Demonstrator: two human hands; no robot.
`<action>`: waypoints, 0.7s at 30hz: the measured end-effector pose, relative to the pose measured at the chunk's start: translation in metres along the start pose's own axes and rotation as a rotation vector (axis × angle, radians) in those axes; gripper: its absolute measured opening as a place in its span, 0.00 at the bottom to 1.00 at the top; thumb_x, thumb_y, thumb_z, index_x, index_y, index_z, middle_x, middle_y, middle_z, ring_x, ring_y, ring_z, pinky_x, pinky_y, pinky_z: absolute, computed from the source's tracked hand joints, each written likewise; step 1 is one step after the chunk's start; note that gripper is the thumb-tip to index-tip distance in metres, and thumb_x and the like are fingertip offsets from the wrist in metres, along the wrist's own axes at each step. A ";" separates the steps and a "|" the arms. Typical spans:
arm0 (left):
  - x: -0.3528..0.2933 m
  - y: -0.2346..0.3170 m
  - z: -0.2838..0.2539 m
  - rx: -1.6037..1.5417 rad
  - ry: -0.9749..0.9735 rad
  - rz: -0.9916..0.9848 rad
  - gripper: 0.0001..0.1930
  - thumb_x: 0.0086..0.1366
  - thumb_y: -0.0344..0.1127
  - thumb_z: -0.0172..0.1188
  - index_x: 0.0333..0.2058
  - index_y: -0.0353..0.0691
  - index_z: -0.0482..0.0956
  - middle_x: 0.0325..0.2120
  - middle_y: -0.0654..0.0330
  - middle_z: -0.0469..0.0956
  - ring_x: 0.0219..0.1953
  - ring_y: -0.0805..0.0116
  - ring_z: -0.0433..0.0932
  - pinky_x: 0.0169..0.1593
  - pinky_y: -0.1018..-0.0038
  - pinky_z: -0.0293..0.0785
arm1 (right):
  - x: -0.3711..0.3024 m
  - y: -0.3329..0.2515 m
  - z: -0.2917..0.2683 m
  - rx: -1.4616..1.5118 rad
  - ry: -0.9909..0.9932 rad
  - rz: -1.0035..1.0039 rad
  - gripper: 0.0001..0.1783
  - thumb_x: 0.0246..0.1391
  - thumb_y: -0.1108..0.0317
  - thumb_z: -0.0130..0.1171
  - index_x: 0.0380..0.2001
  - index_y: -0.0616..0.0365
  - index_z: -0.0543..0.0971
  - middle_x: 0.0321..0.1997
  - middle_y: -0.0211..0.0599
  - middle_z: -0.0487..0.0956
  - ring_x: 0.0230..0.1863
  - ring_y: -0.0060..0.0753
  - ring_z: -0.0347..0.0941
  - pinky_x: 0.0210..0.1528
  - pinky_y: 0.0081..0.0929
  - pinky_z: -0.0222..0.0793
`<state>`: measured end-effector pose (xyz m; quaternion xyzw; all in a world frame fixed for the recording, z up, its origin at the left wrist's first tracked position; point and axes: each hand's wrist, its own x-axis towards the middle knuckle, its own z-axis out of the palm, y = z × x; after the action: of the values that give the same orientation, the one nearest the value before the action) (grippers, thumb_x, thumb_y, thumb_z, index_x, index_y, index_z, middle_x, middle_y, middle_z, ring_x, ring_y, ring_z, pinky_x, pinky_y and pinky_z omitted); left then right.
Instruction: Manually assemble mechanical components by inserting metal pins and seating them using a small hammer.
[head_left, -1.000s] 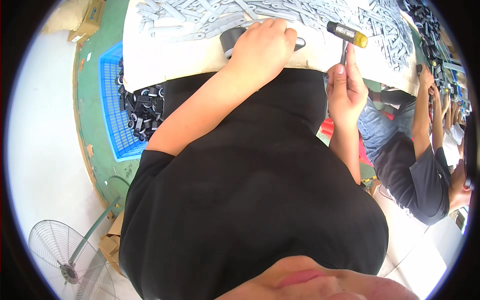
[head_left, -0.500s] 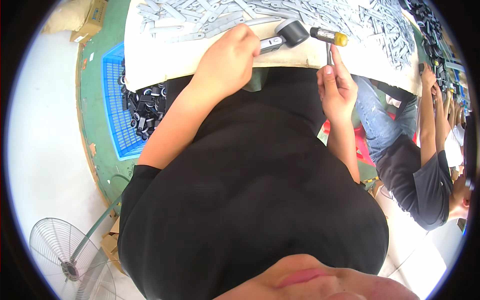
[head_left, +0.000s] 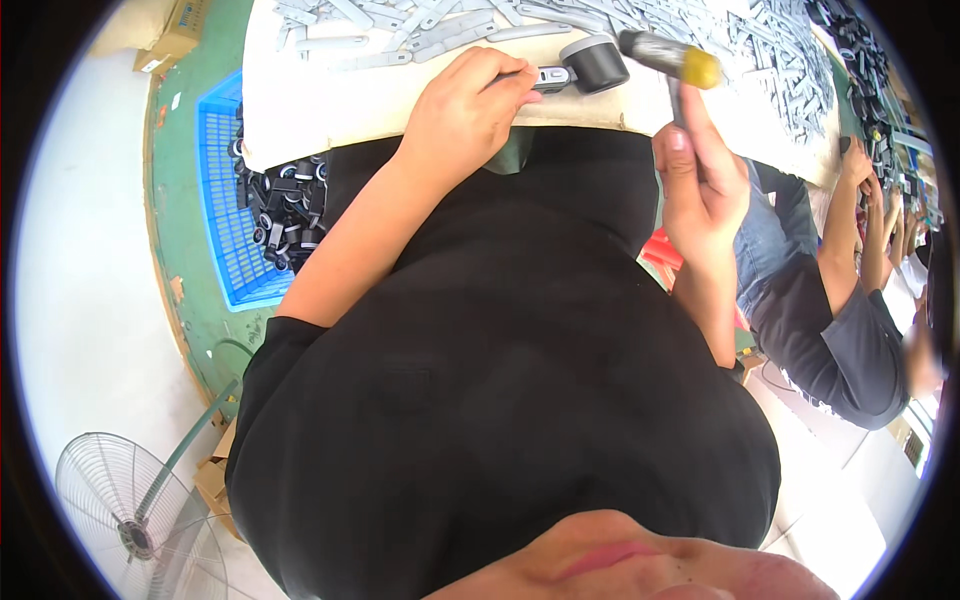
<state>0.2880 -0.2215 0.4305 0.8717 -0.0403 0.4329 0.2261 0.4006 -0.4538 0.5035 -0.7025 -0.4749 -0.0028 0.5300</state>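
Observation:
My left hand (head_left: 462,118) is closed around a small grey metal part (head_left: 548,76) that has a black round piece (head_left: 597,62) on its end, and it holds the part on the white table cover (head_left: 320,110) at the near edge. My right hand (head_left: 700,185) grips the handle of a mallet (head_left: 668,55) with a dark head and a yellow tip. The mallet head hovers just right of the black round piece, close above it. My black shirt hides the table's near edge below my hands.
Several loose grey metal strips (head_left: 640,15) cover the back of the table. A blue crate (head_left: 225,215) with black parts stands to my left on green flooring. A co-worker's arm (head_left: 840,300) reaches to the table on my right. A fan (head_left: 125,505) stands at the lower left.
My left hand has pulled back toward me and to the left, uncovering the grey part with its black round piece. The mallet head has swung in to the left, closer to that piece.

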 end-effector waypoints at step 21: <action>-0.010 0.011 0.002 -0.068 0.063 0.013 0.13 0.52 0.19 0.74 0.37 0.31 0.85 0.35 0.56 0.80 0.35 0.57 0.82 0.37 0.65 0.80 | -0.024 0.000 0.022 -0.175 0.236 -0.088 0.27 0.68 0.81 0.54 0.69 0.65 0.74 0.23 0.27 0.75 0.24 0.15 0.67 0.31 0.18 0.68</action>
<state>0.2804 -0.2331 0.4251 0.8491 -0.0535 0.4599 0.2542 0.3767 -0.4538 0.4814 -0.7192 -0.4378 -0.1498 0.5183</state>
